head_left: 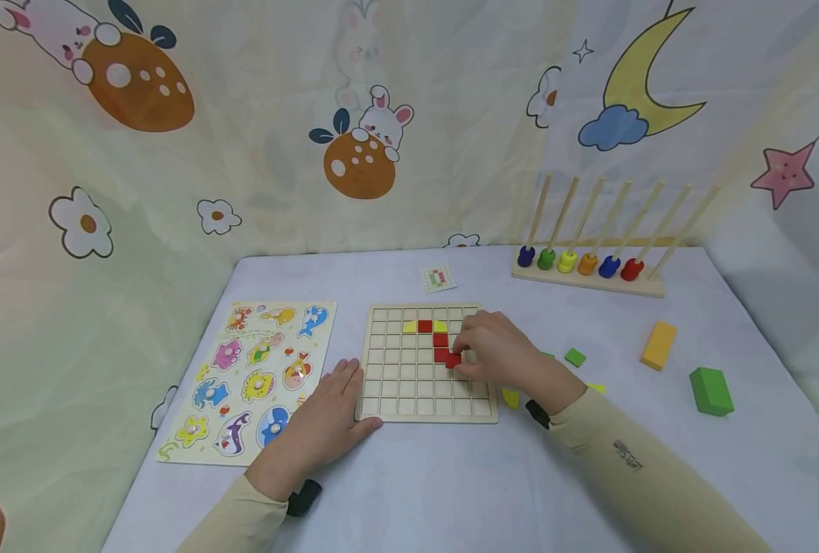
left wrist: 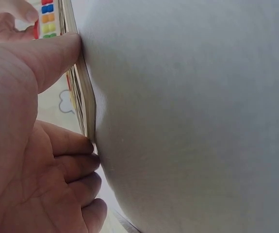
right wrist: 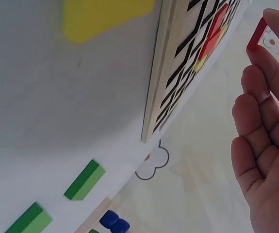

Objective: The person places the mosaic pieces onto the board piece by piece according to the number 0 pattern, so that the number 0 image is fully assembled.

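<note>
A square wooden grid board (head_left: 396,384) lies on the table. Several red tiles (head_left: 440,339) and two yellow tiles (head_left: 409,327) sit in its upper cells. Over the board my right hand (head_left: 499,349) pinches a red square tile (right wrist: 257,34) between thumb and forefinger, its other fingers curled loosely in the right wrist view. The left hand (head_left: 323,422) rests at the board's lower left corner, with its thumb on the near edge and its fingers along the left side. In the left wrist view that thumb (left wrist: 57,58) touches the board's edge.
Left of the board lies a sea-animal puzzle (head_left: 243,392), partly under the left hand. A small pattern card (head_left: 438,279) lies behind the board. A peg rack with coloured beads (head_left: 589,280) stands back right. Green (head_left: 711,392) and orange blocks (head_left: 658,346) and small green tiles (head_left: 575,357) lie rightward.
</note>
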Motion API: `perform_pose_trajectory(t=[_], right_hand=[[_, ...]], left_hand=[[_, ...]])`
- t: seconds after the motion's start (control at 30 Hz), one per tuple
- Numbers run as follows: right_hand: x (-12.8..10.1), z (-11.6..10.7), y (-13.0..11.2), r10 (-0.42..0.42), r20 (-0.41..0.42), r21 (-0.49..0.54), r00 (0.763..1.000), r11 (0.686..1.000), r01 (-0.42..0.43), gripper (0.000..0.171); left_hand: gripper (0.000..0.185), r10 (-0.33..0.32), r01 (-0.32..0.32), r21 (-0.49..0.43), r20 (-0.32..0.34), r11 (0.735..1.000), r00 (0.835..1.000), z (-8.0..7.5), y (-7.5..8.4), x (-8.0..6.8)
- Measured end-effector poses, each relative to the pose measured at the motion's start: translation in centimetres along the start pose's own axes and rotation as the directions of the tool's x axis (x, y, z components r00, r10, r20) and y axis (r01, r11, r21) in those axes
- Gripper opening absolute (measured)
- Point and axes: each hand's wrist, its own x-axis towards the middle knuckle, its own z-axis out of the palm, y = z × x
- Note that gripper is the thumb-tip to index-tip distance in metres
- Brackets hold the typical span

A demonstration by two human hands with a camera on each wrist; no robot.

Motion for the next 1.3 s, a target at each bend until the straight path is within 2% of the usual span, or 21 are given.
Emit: perform_pose_trajectory(t=[0.3, 0.5, 0.8, 1.3], right_hand=[[1.4, 1.2, -0.8, 0.005, 0.054, -0.041, 0.999, 0.999, -0.003, 0.018], [1.9, 1.6, -1.0, -0.004, 0.042, -0.058, 0.999, 0.998, 0.006, 0.015], [2.0, 1.8, -1.3, -0.01, 0.077, -0.051, 0.997, 0.999, 0.014, 0.012], [2.0, 2.1, -1.2, 0.002, 0.081, -0.043, 0.997, 0.999, 0.002, 0.013]], left_hand=[[0.095, 0.007, -0.007, 0.006, -0.001, 1.0, 1.0, 0.1, 0.0, 0.0], [0.096, 0.007, -0.007, 0.006, -0.009, 1.0, 1.0, 0.1, -0.2, 0.1], [0.096, 0.007, -0.007, 0.003, -0.003, 1.0, 1.0, 0.2, -0.3, 0.2], [0.096, 0.002, -0.002, -0.004, 0.006, 1.0, 1.0, 0.2, -0.3, 0.1]])
